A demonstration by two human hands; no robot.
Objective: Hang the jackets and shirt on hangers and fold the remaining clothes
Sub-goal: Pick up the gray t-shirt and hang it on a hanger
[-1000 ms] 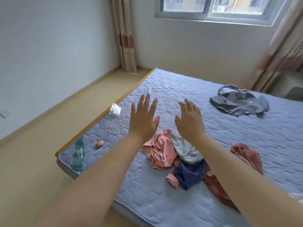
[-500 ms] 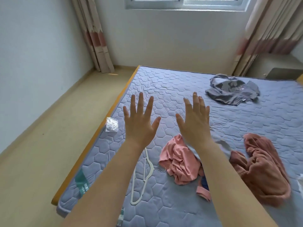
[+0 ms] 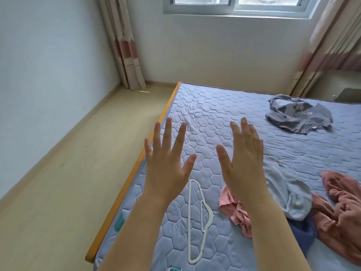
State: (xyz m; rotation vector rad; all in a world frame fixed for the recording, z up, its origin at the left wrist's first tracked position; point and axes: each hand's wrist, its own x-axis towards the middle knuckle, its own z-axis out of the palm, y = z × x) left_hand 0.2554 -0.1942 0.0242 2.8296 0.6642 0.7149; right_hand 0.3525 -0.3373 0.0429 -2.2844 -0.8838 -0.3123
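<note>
- mattress [image 3: 214, 114]: blue-grey, quilted in hexagons, on an orange-edged bed frame [image 3: 125, 192]; it carries the hanger and every garment listed here.
- hanger [image 3: 197, 222]: white, flat on the mattress near its left edge, metal hook pointing right.
- pink garment [image 3: 237, 214]: crumpled, just right of the hanger's hook, partly hidden by the right forearm.
- pale blue garment [image 3: 289, 192]: heaped further right of the hanger, beyond the pink one.
- dark blue garment [image 3: 304, 231]: right of the hanger, showing under the near edge of the pale blue one.
- rust-pink garment [image 3: 343, 212]: fleecy, bunched, farthest right of the hanger, against the dark blue one.
- grey patterned garment [image 3: 298, 116]: far and right of the hanger, well apart, lying alone.
- left hand [image 3: 166, 169]: held up in the air left of the hanger, back to the camera, grip spread wide, holding nothing.
- right hand [image 3: 242, 163]: held up right of the hanger, grip unclenched, fingers straight and close together, holding nothing.
</note>
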